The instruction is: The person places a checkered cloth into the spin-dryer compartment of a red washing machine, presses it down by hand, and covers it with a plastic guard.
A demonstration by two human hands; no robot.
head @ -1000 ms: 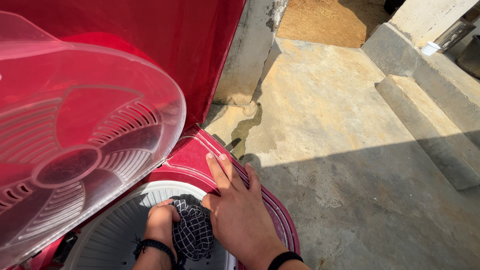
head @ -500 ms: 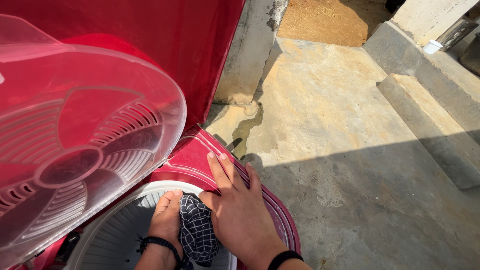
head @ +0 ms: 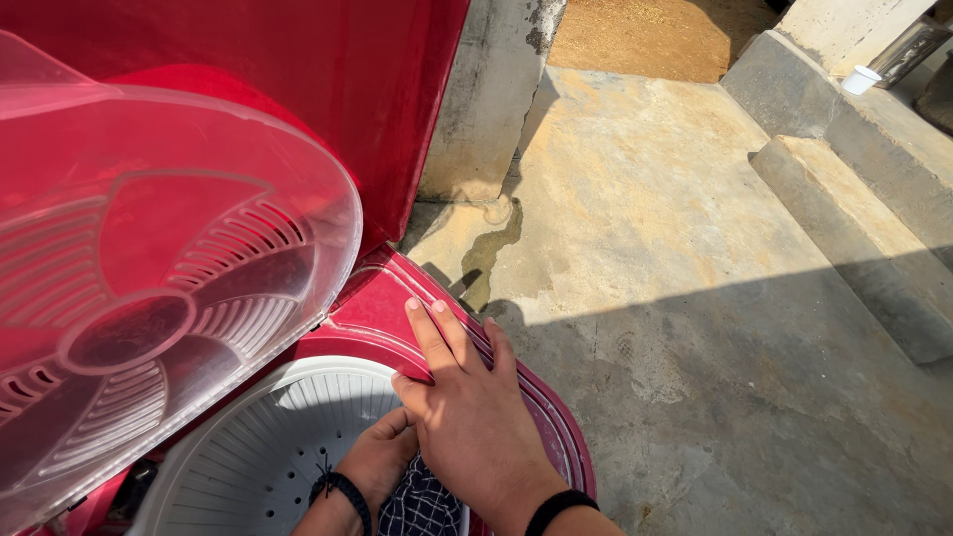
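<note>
My right hand (head: 472,407) lies flat, fingers spread, on the red rim (head: 372,313) of a washing machine. My left hand (head: 375,462) is inside the white ribbed spinner tub (head: 253,452), closed on a dark checked cloth (head: 422,506) that shows at the bottom edge, partly hidden under my right wrist. The clear round inner lid (head: 169,278) stands tilted open at the left, above the tub.
The red outer lid (head: 298,60) stands upright behind. To the right lies a stained concrete floor (head: 675,278) with a wet streak (head: 491,248), a concrete pillar (head: 491,99), stone steps (head: 854,218) and a white cup (head: 860,79) on the ledge.
My left hand has drawn the checked cloth down toward me, under my right hand; more of the tub's white wall shows. My right hand has stayed on the rim.
</note>
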